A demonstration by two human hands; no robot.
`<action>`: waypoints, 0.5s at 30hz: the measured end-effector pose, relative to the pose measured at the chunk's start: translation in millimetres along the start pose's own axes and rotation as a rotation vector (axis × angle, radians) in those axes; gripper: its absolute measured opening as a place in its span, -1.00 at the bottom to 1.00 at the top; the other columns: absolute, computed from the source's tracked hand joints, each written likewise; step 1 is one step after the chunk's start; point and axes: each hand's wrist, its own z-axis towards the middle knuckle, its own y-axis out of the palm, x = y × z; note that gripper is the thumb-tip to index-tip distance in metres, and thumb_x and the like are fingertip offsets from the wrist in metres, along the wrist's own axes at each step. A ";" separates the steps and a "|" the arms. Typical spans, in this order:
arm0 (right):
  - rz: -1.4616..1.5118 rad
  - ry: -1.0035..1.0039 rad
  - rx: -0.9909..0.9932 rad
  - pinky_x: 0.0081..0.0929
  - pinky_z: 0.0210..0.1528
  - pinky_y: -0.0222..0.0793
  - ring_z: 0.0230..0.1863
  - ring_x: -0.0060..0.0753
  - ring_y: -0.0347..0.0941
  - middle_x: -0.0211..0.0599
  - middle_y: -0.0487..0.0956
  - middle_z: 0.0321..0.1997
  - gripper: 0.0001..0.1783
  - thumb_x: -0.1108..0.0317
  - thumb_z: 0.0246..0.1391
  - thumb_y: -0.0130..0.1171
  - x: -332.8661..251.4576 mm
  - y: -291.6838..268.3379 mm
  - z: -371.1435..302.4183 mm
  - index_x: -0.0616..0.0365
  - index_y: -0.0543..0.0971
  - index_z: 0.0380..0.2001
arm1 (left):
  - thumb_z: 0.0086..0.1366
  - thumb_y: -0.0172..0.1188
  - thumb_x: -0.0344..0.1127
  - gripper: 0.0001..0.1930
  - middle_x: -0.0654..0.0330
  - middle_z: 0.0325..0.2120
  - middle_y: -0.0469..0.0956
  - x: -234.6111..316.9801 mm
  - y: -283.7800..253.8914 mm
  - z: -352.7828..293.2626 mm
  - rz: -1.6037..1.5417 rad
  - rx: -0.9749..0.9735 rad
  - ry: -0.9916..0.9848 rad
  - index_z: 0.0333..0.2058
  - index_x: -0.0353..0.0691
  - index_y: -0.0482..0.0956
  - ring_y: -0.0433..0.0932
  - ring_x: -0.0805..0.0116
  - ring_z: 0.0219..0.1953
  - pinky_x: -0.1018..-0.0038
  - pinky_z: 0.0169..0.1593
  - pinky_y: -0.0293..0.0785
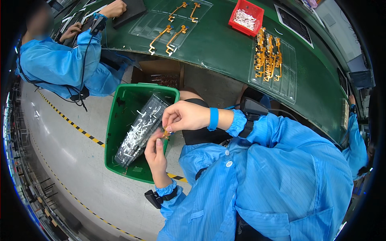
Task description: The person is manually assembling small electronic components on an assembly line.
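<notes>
Over the edge of a green bin (175, 93), my two hands meet fingertip to fingertip. A small orange-gold flex cable (166, 133) with a bit of blue sits between them, mostly covered by fingers. From the right, my right hand (181, 115), with a blue band at its wrist, pinches it from above. Closed on it from below are the thumb and fingers of my left hand (156, 154). Inside the bin leans a dark clear-plastic tray (154, 105) strewn with white strips (134, 138).
On the green table (217, 48) lie a clear tray (140, 29) with several flex cables (177, 38), another tray (290, 76) with bunched flex cables (268, 56), and a red box (259, 22) of white pieces. A co-worker (60, 64) sits left. A cardboard box (148, 66) stands below.
</notes>
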 end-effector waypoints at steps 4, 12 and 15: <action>-0.017 0.010 -0.005 -0.66 -0.16 0.48 -0.21 -0.58 0.58 -0.29 0.64 -0.31 -0.83 0.43 0.13 0.23 -2.4 -7.4 -16.2 0.31 0.53 -0.26 | 0.39 0.07 -0.36 -0.79 0.22 -0.39 0.54 2.1 1.1 0.7 -0.168 -0.091 -0.145 -0.33 -0.42 0.52 0.42 0.53 -0.33 0.59 -0.21 0.33; 0.105 0.216 -0.194 -0.56 -0.27 0.53 -0.34 -0.48 0.62 -0.27 0.65 -0.44 -0.75 0.28 0.20 0.17 -4.9 -19.8 -35.7 0.29 0.59 -0.27 | 0.36 0.13 -0.36 -0.82 0.26 -0.46 0.52 35.9 26.7 9.9 0.060 -0.220 -0.084 -0.35 -0.39 0.54 0.40 0.55 -0.40 0.60 -0.32 0.30; 0.057 0.172 -0.145 -0.56 -0.30 0.53 -0.38 -0.49 0.62 -0.29 0.64 -0.45 -0.75 0.29 0.21 0.13 -9.0 -20.9 -41.2 0.30 0.61 -0.30 | 0.31 0.16 -0.38 -0.85 0.19 -0.45 0.54 42.2 34.6 13.3 0.235 -0.204 0.016 -0.34 -0.38 0.54 0.45 0.43 -0.39 0.53 -0.29 0.34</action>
